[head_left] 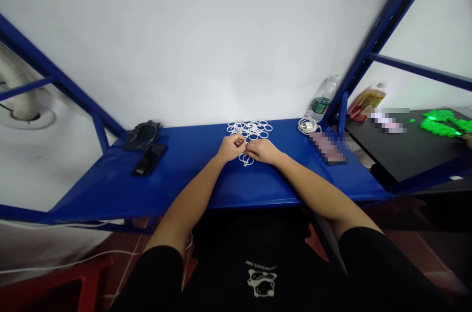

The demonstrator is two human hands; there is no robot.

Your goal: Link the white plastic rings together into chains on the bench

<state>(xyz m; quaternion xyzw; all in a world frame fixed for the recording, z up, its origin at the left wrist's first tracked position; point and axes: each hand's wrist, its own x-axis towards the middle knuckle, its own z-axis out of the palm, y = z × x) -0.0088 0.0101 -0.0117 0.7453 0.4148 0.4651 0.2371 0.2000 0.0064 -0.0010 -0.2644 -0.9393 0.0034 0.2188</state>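
My left hand (231,147) and my right hand (262,150) meet over the middle of a blue table (191,174), fingers curled in a pinch. Both close on small white rings (246,158) that lie between and just below the fingertips. Behind the hands a pile of several loose white rings (250,128) is spread on the table near the wall.
A black phone (149,159) and a dark pouch (143,135) lie at the table's left. A coiled white cable (307,125), a clear bottle (322,98) and a blurred flat object (328,147) are at the right. A black table (405,149) with green pieces (444,122) adjoins.
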